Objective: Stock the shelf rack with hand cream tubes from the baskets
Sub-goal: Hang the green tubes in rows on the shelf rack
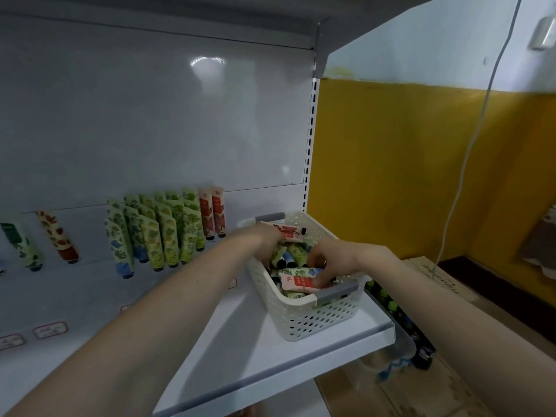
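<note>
A white perforated basket (pixel 313 320) with grey handles stands at the right end of the white shelf (pixel 264 350). It is full of hand cream tubes lying loose. My left hand (pixel 264 236) reaches into its far side and grips a pink-and-red tube (pixel 290 231). Over the near side, my right hand (pixel 334 260) pinches another pink-and-red tube (pixel 296 280). Green patterned tubes (pixel 162 233) lean in rows against the back panel, with two red tubes (pixel 212 215) at their right end.
Further left on the shelf lean a red-orange tube (pixel 58 236) and a dark green tube (pixel 21 245). Price labels (pixel 49 329) line the shelf front. Cardboard boxes (pixel 445 284) and a bin of bottles (pixel 400 323) sit right of the rack, below a yellow wall.
</note>
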